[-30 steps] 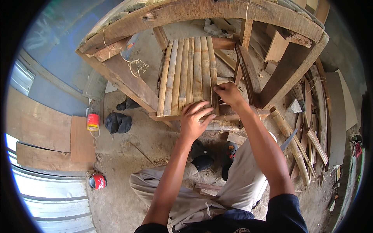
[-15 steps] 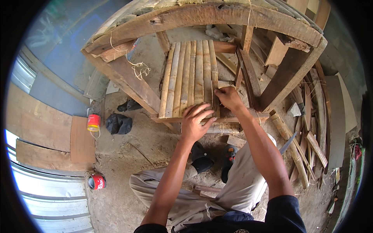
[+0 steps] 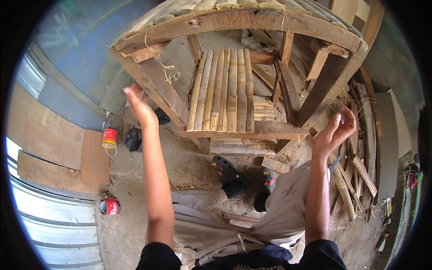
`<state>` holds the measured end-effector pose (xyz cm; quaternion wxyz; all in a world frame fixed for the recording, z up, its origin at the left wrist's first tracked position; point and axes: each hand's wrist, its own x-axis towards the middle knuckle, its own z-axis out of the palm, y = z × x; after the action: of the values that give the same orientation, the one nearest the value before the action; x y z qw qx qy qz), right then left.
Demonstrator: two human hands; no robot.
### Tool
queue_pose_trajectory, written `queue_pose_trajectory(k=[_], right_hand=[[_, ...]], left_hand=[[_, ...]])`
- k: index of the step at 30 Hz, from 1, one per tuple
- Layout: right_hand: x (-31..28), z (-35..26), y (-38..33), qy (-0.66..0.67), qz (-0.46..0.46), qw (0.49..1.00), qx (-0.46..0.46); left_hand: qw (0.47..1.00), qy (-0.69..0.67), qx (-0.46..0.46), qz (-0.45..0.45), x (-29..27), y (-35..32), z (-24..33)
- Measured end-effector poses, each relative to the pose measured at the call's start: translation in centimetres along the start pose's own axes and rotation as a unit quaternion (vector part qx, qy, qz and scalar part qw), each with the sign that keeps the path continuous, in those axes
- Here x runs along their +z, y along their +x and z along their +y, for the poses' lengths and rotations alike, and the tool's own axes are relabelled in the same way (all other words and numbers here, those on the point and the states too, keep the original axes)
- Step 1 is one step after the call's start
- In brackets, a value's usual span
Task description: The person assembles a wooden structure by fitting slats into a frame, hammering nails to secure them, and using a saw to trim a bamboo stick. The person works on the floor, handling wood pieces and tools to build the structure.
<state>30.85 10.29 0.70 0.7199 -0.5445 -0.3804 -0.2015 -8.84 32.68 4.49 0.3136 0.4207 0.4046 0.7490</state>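
In front of me stands a wooden table frame (image 3: pixel 243 21) topped with split bamboo. Inside it, a lower shelf of bamboo slats (image 3: pixel 219 92) covers the left part of the opening, resting on a front wooden rail (image 3: pixel 270 129). My left hand (image 3: pixel 143 110) is raised beside the frame's left leg (image 3: pixel 164 94), fingers stretched out and nothing held. Off to the right, my right hand (image 3: pixel 334 134) is lifted with its palm up, thumb and loosely bent fingers apart, also bare. Neither hand rests on the slats.
Bamboo and wood offcuts (image 3: pixel 355 166) pile up on the right. Red cans (image 3: pixel 109 137) and a black plastic bag (image 3: pixel 133 139) sit on the left. A frayed strand of fibre (image 3: pixel 171 74) hangs from the frame's left side. My legs (image 3: pixel 288 193) are close in front.
Both hands have left the slats' front right corner and spread apart, the left one out to the left, the right one to the right. The slats now lie uncovered.
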Motion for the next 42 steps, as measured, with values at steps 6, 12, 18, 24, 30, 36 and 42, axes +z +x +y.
queue_pose_trajectory(k=[6, 12, 18, 24, 30, 36, 42], right_hand=[[2.9, 1.5, -2.8, -0.108, -0.080, 0.923, 0.360], [3.9, 3.3, -3.8, -0.026, -0.035, 0.967, 0.251], [4.1, 4.8, -3.2, -0.022, -0.048, 0.967, 0.251], [3.3, 5.4, -1.1, 0.005, -0.135, 0.946, 0.296], [3.5, 7.0, 1.3, 0.101, -0.180, 0.908, 0.366], [5.0, 10.8, 2.4, 0.142, -0.164, 0.892, 0.396], [5.3, 8.6, 0.9, 0.207, -0.167, 0.891, 0.368]], left_hand=[[0.946, -0.125, -0.154, -0.257, 1.0, -0.1, -2.1], [0.965, -0.107, -0.123, -0.207, 1.3, -1.3, -1.6], [0.966, -0.101, -0.116, -0.207, 1.2, -1.9, -1.2], [0.968, -0.044, -0.077, -0.234, -0.4, -4.0, -1.2], [0.971, -0.026, -0.016, -0.236, -1.9, -5.5, -1.0], [0.987, 0.006, 0.073, -0.144, -0.8, -6.2, -1.7], [0.981, 0.047, 0.190, -0.012, -0.4, -3.9, -3.2]])
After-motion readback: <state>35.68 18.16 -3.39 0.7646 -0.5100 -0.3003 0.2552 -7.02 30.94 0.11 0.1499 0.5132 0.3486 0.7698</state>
